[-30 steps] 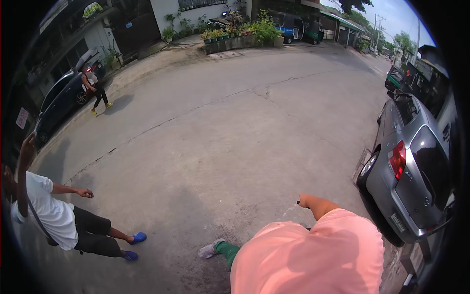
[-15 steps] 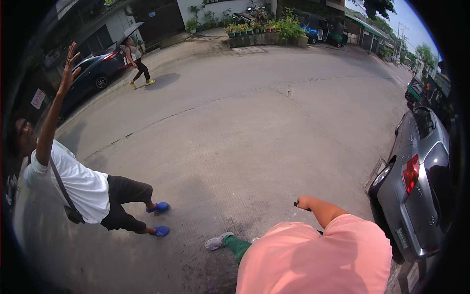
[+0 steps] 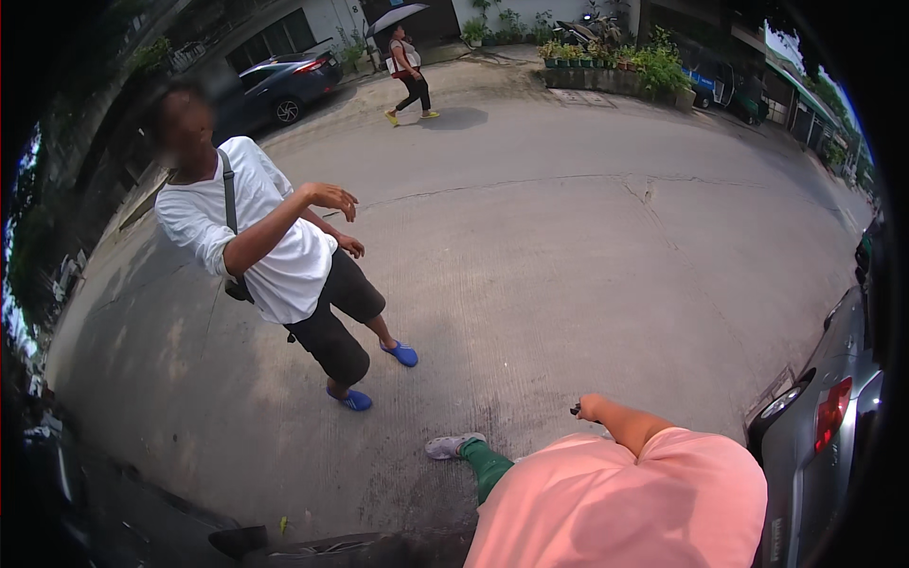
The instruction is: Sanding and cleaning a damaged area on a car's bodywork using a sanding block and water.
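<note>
My right arm comes out of a pink sleeve at the lower right. My right hand point(image 3: 590, 408) is closed around a small dark object point(image 3: 576, 410), too small to name; only its end shows beyond the fingers. My left hand is out of sight. Below the arm my pink shirt point(image 3: 615, 502) fills the bottom edge. One green trouser leg point(image 3: 488, 469) and a pale clog point(image 3: 453, 446) stick out to its left. To the left stands a person in a white shirt point(image 3: 284, 265), one forearm raised across the body and the other hand low.
A silver car point(image 3: 805, 464) stands close on my right. Dark vehicle parts point(image 3: 322, 549) run along the lower left edge. Across the concrete road point(image 3: 530, 275), a person walks under an umbrella point(image 3: 396, 16), near a dark parked car point(image 3: 294, 87). Potted plants point(image 3: 606, 62) line the far side.
My view has swung left, so the street has shifted right. The person in white has lowered a raised arm. The walker's umbrella shows clearly now. My right hand keeps its hold.
</note>
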Action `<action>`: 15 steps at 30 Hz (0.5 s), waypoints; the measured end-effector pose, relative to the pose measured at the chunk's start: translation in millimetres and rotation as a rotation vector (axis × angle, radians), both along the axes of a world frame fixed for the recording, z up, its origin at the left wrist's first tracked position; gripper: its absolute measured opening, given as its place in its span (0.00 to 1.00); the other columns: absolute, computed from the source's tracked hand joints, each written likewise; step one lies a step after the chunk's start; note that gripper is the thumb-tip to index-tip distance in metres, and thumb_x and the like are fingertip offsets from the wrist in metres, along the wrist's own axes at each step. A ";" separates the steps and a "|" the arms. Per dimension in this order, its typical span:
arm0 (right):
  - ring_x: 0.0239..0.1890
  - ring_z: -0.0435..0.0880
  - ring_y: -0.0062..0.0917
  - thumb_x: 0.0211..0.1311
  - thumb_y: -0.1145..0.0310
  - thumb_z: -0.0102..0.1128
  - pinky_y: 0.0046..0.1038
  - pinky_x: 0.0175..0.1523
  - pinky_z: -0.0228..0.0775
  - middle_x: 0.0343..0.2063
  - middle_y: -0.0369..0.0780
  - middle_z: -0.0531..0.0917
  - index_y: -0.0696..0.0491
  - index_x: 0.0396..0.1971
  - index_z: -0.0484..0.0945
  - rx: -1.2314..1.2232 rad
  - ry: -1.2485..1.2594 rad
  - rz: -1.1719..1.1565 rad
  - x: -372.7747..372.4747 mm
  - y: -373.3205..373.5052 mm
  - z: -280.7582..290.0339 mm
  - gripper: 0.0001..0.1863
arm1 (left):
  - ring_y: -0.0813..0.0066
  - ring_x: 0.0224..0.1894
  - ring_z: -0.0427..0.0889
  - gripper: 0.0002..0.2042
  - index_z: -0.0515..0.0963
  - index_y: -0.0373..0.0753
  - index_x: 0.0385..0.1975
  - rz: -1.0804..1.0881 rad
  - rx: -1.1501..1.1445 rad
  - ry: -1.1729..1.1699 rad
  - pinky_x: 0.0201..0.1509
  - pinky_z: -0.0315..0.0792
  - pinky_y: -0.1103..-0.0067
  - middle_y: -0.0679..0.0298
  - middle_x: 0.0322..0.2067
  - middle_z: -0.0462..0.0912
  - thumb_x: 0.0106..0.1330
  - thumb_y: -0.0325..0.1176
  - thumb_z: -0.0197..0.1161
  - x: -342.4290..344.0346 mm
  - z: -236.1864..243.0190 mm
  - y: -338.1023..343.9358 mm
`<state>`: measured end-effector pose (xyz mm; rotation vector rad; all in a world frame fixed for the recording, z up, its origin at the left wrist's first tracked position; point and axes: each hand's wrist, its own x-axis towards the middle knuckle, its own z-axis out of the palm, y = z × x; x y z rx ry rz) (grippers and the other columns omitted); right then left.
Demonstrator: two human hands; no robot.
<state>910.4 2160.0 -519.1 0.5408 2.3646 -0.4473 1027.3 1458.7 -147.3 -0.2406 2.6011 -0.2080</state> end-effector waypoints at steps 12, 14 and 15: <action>0.56 0.82 0.44 0.55 0.49 0.72 0.40 0.59 0.75 0.52 0.51 0.83 0.56 0.52 0.81 0.125 -0.110 0.248 -40.4 -32.8 15.6 0.31 | 0.54 0.57 0.76 0.21 0.84 0.52 0.50 0.066 0.012 -0.008 0.62 0.69 0.59 0.59 0.50 0.81 0.55 0.47 0.68 3.6 9.0 10.3; 0.56 0.82 0.45 0.55 0.49 0.72 0.41 0.59 0.75 0.52 0.51 0.83 0.56 0.53 0.80 0.082 -0.078 0.267 -39.3 -34.9 14.3 0.31 | 0.53 0.58 0.76 0.23 0.82 0.52 0.53 0.056 0.010 -0.023 0.63 0.69 0.60 0.58 0.51 0.81 0.56 0.49 0.67 4.6 11.6 11.2; 0.56 0.82 0.45 0.56 0.49 0.72 0.41 0.59 0.75 0.52 0.52 0.83 0.56 0.54 0.80 0.093 -0.061 0.225 -38.6 -35.5 14.0 0.32 | 0.53 0.58 0.76 0.23 0.82 0.52 0.53 0.097 0.013 -0.029 0.63 0.69 0.60 0.58 0.51 0.81 0.56 0.49 0.67 5.4 12.1 11.3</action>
